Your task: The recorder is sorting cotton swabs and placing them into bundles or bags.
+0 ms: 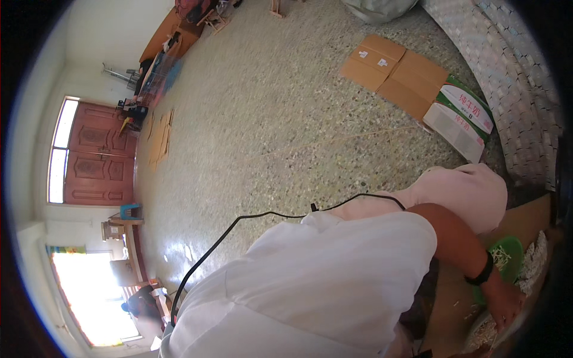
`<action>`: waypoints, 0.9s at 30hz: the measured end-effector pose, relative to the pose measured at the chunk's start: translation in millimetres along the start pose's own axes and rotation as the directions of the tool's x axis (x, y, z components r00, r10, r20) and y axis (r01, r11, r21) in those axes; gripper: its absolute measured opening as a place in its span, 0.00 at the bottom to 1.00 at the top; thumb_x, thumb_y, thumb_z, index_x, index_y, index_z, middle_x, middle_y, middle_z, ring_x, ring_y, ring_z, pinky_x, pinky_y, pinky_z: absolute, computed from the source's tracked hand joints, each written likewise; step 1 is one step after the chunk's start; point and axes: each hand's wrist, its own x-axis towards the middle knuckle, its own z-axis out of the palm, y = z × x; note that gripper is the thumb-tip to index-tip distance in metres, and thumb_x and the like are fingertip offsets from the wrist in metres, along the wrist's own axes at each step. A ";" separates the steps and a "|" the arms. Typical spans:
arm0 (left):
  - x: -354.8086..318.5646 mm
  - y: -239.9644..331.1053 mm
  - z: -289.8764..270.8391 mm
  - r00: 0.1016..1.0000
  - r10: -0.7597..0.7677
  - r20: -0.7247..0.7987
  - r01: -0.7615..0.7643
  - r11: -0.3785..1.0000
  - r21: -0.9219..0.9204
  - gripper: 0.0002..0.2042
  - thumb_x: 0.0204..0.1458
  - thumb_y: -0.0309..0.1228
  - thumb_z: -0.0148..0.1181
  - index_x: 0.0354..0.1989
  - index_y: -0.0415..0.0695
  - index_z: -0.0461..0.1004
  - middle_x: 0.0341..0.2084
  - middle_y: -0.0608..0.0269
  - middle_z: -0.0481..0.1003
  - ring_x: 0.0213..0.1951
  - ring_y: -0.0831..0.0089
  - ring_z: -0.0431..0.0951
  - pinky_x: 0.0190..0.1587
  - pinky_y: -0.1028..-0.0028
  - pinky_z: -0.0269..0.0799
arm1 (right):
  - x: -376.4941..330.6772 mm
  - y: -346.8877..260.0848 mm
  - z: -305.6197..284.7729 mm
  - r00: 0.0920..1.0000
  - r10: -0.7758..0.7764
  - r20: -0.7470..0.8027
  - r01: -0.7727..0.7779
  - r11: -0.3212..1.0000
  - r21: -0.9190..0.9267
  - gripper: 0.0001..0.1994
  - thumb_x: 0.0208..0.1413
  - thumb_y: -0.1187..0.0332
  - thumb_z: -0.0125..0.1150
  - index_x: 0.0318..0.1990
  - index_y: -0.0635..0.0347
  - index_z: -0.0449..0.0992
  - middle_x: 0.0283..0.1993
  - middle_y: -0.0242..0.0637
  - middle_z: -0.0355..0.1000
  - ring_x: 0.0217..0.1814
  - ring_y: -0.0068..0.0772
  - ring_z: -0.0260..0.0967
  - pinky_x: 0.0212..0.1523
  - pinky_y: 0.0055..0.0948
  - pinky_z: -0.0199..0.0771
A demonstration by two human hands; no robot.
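My left hand, with a black band on its wrist, reaches down at the lower right. Its fingers are bunched together, and whatever they hold is too small to make out. Just below the fingertips lies a heap of thin pale pieces, partly cut off by the dark rim. Beside the wrist stands a green bowl with short pale sticks inside. To its right is a pile of whitish pieces. My right hand cannot be made out.
Flattened cardboard lies on the speckled floor, near a pale woven sheet. A black cable runs across my white shirt. Far left are wooden doors, a blue stool and another person by a window.
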 end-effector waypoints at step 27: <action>-1.6 70.7 -110.3 0.967 -0.251 -0.051 0.224 0.926 -0.302 0.13 0.37 0.37 0.70 0.23 0.43 0.75 0.42 0.62 0.71 0.53 0.53 0.62 0.53 0.59 0.63 | -21.4 -26.0 14.3 0.983 0.179 0.043 -0.158 0.941 -0.299 0.17 0.67 0.57 0.44 0.33 0.63 0.66 0.34 0.34 0.64 0.37 0.27 0.59 0.42 0.28 0.61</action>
